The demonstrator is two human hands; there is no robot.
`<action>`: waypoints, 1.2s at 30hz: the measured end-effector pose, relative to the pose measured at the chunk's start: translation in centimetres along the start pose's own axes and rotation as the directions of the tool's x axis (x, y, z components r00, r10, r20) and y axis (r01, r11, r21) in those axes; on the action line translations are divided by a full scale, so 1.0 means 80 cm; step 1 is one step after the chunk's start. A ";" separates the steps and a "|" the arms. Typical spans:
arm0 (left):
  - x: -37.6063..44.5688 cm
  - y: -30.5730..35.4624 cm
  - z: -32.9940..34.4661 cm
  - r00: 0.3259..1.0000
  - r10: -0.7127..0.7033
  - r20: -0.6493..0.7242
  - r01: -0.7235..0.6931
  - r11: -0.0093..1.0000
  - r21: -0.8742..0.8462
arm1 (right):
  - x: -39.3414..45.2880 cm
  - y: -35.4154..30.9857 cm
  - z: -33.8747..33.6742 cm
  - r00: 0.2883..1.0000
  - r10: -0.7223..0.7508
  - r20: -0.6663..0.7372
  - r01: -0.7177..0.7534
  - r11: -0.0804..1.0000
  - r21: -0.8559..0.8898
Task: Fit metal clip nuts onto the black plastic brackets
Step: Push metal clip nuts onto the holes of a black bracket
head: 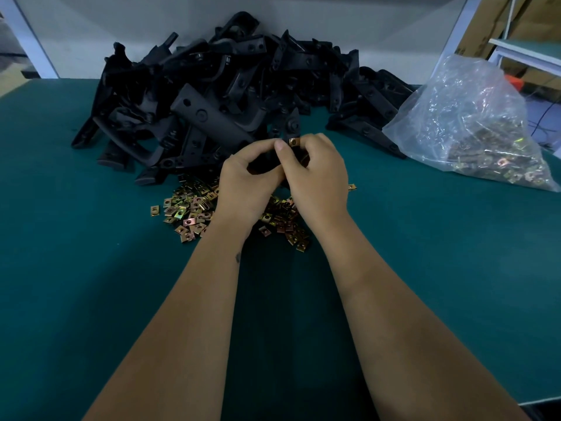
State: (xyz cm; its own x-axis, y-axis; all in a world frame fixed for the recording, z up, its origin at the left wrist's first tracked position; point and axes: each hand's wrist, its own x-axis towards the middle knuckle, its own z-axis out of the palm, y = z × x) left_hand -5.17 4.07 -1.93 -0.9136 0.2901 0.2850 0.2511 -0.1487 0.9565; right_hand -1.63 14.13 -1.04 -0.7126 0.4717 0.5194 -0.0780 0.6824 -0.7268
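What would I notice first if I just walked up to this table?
Probably the big heap of black plastic brackets piled at the back of the green table. Right in front of it, the left hand and right hand are bunched together around a dark part, with one shiny clip nut at the fingertips. Gold-coloured loose clip nuts lie scattered under the hands, and a clear bag with more sits to the right.
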 end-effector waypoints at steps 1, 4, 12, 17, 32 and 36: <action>0.000 0.000 -0.001 1.000 -0.001 -0.020 0.001 1.000 -0.008 | 0.000 0.000 0.000 1.000 0.009 0.020 -0.009 1.000 0.012; 0.004 0.001 -0.006 0.989 -0.054 -0.135 0.040 0.994 -0.106 | 0.001 0.003 -0.003 0.996 0.091 0.021 -0.092 0.988 0.125; 0.010 0.006 -0.020 0.935 -0.296 -0.196 0.139 0.815 -0.563 | 0.012 0.016 -0.019 0.963 0.246 0.110 -0.236 0.967 -0.092; 0.009 0.008 -0.017 0.937 -0.289 -0.195 0.141 0.824 -0.549 | 0.002 0.007 -0.008 0.933 0.100 0.345 0.025 0.940 -0.339; 0.009 0.005 -0.018 0.945 -0.283 -0.163 0.146 0.813 -0.563 | 0.001 0.007 -0.001 0.938 0.114 0.328 -0.162 0.979 0.124; 0.009 0.005 -0.019 0.946 -0.282 -0.157 0.146 0.809 -0.570 | 0.006 0.007 -0.005 0.950 0.140 0.278 -0.222 0.930 0.292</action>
State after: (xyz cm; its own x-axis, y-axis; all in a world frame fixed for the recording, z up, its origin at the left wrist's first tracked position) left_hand -6.24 2.80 -1.43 -0.9857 0.1680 -0.0100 -0.1130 -0.6164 0.7793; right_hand -1.76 14.94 -1.04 -0.8819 0.3884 0.2673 -0.1182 0.3667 -0.9228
